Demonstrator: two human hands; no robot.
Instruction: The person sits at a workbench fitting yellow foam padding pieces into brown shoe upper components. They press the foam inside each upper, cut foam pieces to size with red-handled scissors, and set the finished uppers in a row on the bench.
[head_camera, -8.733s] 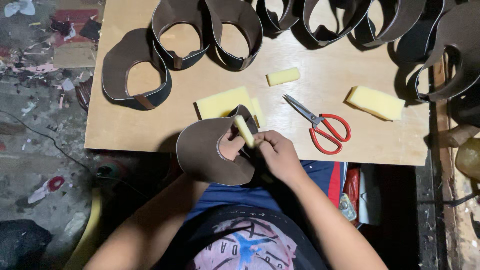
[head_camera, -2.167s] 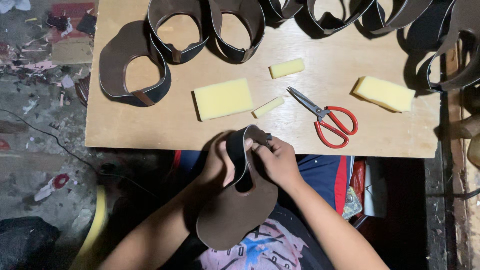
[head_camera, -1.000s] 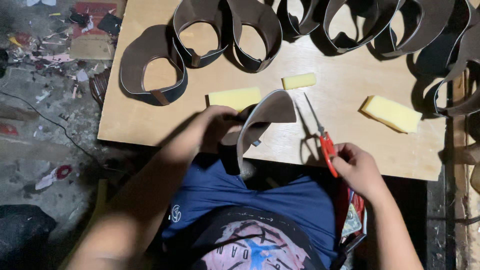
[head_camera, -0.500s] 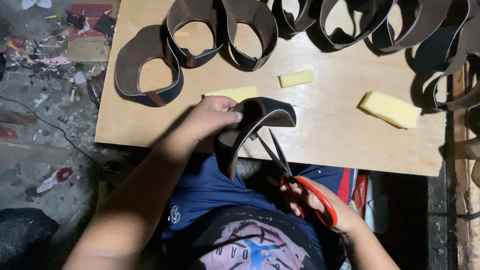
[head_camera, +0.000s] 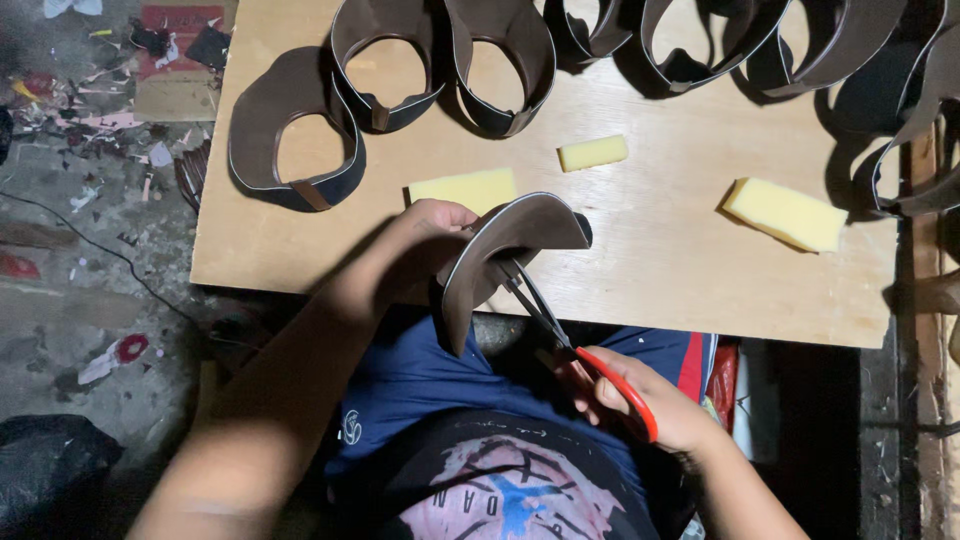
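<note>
The left hand (head_camera: 430, 235) pinched a curved brown leather piece (head_camera: 500, 250) at the counter's (head_camera: 650, 250) six-o'clock edge, while the right hand (head_camera: 640, 400), at five o'clock from it, gripped red-handled scissors (head_camera: 570, 340) whose blades met the leather.

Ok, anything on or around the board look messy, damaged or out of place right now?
On the wooden board nothing looks damaged: brown loops and yellow foam blocks lie apart. The oddity is the floor at left, littered with scraps and a loose cable.
</note>
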